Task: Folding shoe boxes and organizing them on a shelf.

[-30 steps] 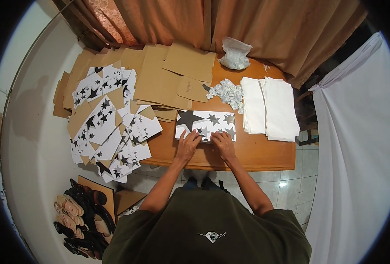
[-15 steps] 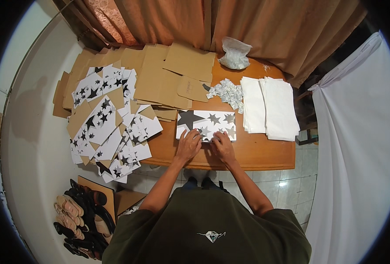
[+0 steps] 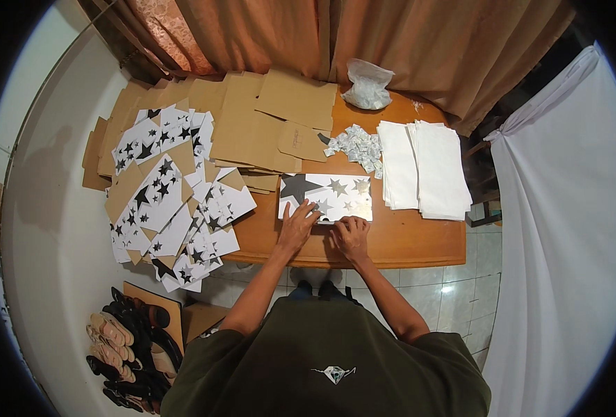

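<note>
Both forearms come up from the lower edge, bare from the short sleeves, and converge toward the middle of the picture. The left arm runs up and slightly rightward, the elbow bent out to the left. The left hand (image 3: pixel 298 224) lies palm down, fingers spread and stretched forward, the fingertips pressed flat. The right arm rises from the lower right and angles leftward to the wrist. The right hand (image 3: pixel 351 235) sits just beside the left, apart by a narrow gap, knuckles up, fingers curled under and bunched together; its fingertips cannot be seen.
</note>
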`<action>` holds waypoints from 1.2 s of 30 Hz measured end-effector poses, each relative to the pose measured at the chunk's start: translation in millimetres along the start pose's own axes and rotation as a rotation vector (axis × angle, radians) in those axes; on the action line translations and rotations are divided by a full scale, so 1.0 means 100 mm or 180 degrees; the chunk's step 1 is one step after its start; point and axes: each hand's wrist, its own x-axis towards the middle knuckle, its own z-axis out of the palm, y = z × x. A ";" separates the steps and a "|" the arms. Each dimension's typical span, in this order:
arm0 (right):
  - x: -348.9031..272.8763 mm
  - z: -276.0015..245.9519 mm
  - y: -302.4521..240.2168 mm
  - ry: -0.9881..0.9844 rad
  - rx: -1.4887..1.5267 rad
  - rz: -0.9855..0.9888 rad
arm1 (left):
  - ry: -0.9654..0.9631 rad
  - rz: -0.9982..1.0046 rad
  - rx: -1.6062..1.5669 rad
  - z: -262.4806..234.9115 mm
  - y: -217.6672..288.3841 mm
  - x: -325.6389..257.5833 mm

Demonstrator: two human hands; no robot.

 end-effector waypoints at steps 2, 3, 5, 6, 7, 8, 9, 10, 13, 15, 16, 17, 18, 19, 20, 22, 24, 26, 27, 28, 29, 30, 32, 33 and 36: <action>0.01 0.02 0.00 0.0007 -0.0021 0.0061 | -0.0019 0.0025 0.0056 -0.01 0.00 0.00; 0.01 0.04 0.01 0.0026 -0.0025 0.0095 | 0.0009 0.0005 -0.0057 -0.01 0.02 0.00; 0.00 0.07 0.04 0.0045 -0.0038 0.0139 | 0.0030 -0.0008 -0.0178 -0.04 0.07 0.00; -0.01 0.08 0.06 0.0032 -0.0049 0.0195 | 0.0002 0.0018 -0.0212 -0.07 0.11 0.01; -0.03 0.09 0.09 0.0019 -0.0063 0.0253 | -0.0028 0.0045 -0.0248 -0.09 0.14 0.02; 0.00 0.09 0.07 0.0018 -0.0058 0.0244 | -0.0022 0.0038 -0.0244 -0.08 0.13 0.01; 0.03 0.10 0.06 0.0015 -0.0019 0.0283 | -0.0030 0.0032 -0.0168 -0.06 0.11 0.00; 0.05 0.10 0.05 0.0013 0.0019 0.0323 | -0.0039 0.0028 -0.0094 -0.04 0.10 0.00; 0.14 0.04 -0.01 0.0035 0.0131 0.0067 | 0.0102 0.0023 -0.0034 0.05 0.04 -0.04; 0.13 0.07 0.07 -0.0026 0.0029 -0.0060 | 0.0204 0.0160 -0.0080 0.13 0.00 0.00; 0.12 0.09 0.10 -0.0092 -0.0061 -0.0192 | 0.0306 0.0285 -0.0119 0.16 -0.02 0.01; 0.14 0.10 0.10 -0.0095 -0.0059 -0.0187 | 0.0300 0.0285 -0.0121 0.18 -0.03 0.02; 0.17 0.11 0.11 -0.0088 -0.0085 -0.0260 | 0.0378 0.0299 -0.0154 0.20 -0.05 0.03; 0.19 0.12 0.11 -0.0080 -0.0110 -0.0334 | 0.0457 0.0313 -0.0187 0.22 -0.06 0.03; 0.19 0.13 0.12 -0.0083 -0.0110 -0.0327 | 0.0449 0.0315 -0.0190 0.23 -0.06 0.05; 0.21 0.15 0.15 -0.0247 -0.0121 -0.0338 | 0.0439 0.0262 -0.0190 0.25 -0.06 0.07; 0.22 0.16 0.17 -0.0290 -0.0067 -0.0297 | 0.0395 0.0248 -0.0169 0.26 -0.06 0.10; 0.21 0.19 0.21 -0.0329 -0.0022 -0.0251 | 0.0349 0.0245 -0.0154 0.26 -0.05 0.12; 0.20 0.21 0.24 -0.0236 -0.0108 -0.0352 | 0.0401 0.0299 -0.0118 0.26 -0.05 0.12; 0.18 0.22 0.26 -0.0141 -0.0196 -0.0455 | 0.0455 0.0356 -0.0083 0.26 -0.04 0.12; 0.21 0.23 0.28 -0.0124 -0.0202 -0.0465 | 0.0470 0.0366 -0.0075 0.26 -0.06 0.14; 0.23 0.24 0.29 -0.0092 -0.0231 -0.0567 | 0.0497 0.0374 -0.0071 0.25 -0.07 0.15; 0.26 0.22 0.30 -0.0041 -0.0275 -0.0676 | 0.0541 0.0399 -0.0063 0.24 -0.07 0.16; 0.27 0.20 0.29 -0.0070 -0.0221 -0.0677 | 0.0525 0.0362 -0.0093 0.22 -0.06 0.15; 0.31 0.11 0.26 -0.0103 -0.0171 -0.0710 | 0.0424 0.0329 -0.0053 0.16 -0.01 0.12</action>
